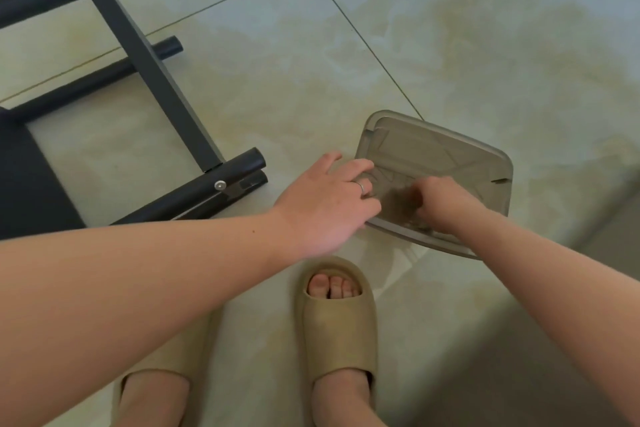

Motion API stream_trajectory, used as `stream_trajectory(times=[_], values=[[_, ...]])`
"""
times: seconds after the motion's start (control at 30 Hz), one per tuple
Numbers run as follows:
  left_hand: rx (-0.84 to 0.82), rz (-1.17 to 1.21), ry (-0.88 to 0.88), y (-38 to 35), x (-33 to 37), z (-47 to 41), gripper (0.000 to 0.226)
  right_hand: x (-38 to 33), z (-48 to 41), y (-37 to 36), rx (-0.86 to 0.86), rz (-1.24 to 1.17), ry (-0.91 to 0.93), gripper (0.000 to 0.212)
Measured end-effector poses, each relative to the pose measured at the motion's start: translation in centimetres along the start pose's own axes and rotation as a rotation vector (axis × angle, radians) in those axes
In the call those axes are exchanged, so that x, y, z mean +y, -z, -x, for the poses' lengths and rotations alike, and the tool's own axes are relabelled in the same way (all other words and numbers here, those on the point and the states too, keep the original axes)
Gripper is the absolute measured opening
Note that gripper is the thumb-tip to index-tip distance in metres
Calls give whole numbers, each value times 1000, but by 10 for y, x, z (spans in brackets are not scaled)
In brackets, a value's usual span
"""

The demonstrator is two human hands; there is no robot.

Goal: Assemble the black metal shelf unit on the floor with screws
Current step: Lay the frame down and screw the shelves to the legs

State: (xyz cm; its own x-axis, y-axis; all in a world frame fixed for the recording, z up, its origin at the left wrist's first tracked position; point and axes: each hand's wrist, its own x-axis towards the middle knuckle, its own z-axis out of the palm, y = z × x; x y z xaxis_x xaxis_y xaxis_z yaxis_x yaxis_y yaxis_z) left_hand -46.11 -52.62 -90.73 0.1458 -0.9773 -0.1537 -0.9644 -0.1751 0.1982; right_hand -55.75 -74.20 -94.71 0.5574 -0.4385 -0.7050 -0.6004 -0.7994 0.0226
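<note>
right hand fingers curled down into grey translucent plastic tray, at near edge (blurred, cannot tell if anything pinched). left hand flat, fingers spread, steadying tray's left edge. black shelf frame lies on tile floor left of tray, nearer left hand; 1 screw seated in nearest tube.
</note>
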Motion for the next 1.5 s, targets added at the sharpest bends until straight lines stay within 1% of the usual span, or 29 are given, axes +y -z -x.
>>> stream_trajectory(times=[0.1, 0.23, 0.37, 0.57, 0.7, 0.77, 0.83, 0.93, 1.0, 1.03, 1.07, 1.1, 1.13, 1.17, 1.23, 1.27, 1.3, 1.33, 1.4, 1.43, 1.5], values=[[37, -10, -10, -1, -3, 1, 21, 8, -4, -12, -5, 56, 44, 36], [53, -5, -6, 0, -5, -2, 20, 15, -7, -15, 11, 51, 46, 44], [47, -13, 0, 1, -8, -3, 21, 14, -8, -16, 17, 105, 26, 39], [85, -13, -9, -1, -10, 0, 17, 7, -2, -20, -4, 344, 0, 29], [99, -42, -18, 1, -10, -1, 15, 9, -2, -21, -9, 354, 29, 26], [87, -49, -14, 0, -10, -2, 17, 9, -1, -17, -11, 292, 25, 27], [94, -48, -15, 0, -10, -4, 17, 8, 1, -8, 3, 154, 4, 26], [48, -59, 26, 5, -14, -14, 20, 5, 5, 12, 154, -75, 12, 12], [18, -67, 65, 10, -18, -20, 24, 1, 12, 25, 273, -230, 36, 8], [38, -41, 79, 12, -20, -21, 28, -2, 17, 32, 322, -326, 48, 7], [97, 22, 92, 13, -22, -21, 34, -7, 22, 39, 365, -441, 59, 8], [179, 141, 129, 17, -22, -19, 40, -12, 28, 46, 401, -570, 68, 9], [236, 316, 215, 23, -21, -16, 42, -19, 34, 53, 427, -701, 83, 11], [249, 533, 350, 31, -20, -12, 40, -27, 40, 60, 447, -816, 119, 13], [211, 1074, 671, 48, -17, -8, 30, -46, 54, 75, 466, -970, 259, 20], [209, 1361, 801, 56, -19, -5, 26, -58, 62, 84, 458, -1015, 355, 23], [214, 1607, 890, 63, -21, -2, 27, -69, 71, 90, 441, -1041, 451, 25], [238, 1815, 938, 71, -27, 4, 30, -82, 79, 97, 416, -1040, 544, 25], [297, 2122, 963, 83, -39, 18, 42, -107, 90, 105, 362, -984, 694, 19], [308, 2233, 946, 88, -44, 26, 46, -119, 94, 107, 342, -950, 738, 16], [304, 2373, 919, 96, -52, 38, 52, -139, 97, 108, 334, -879, 771, 18]])
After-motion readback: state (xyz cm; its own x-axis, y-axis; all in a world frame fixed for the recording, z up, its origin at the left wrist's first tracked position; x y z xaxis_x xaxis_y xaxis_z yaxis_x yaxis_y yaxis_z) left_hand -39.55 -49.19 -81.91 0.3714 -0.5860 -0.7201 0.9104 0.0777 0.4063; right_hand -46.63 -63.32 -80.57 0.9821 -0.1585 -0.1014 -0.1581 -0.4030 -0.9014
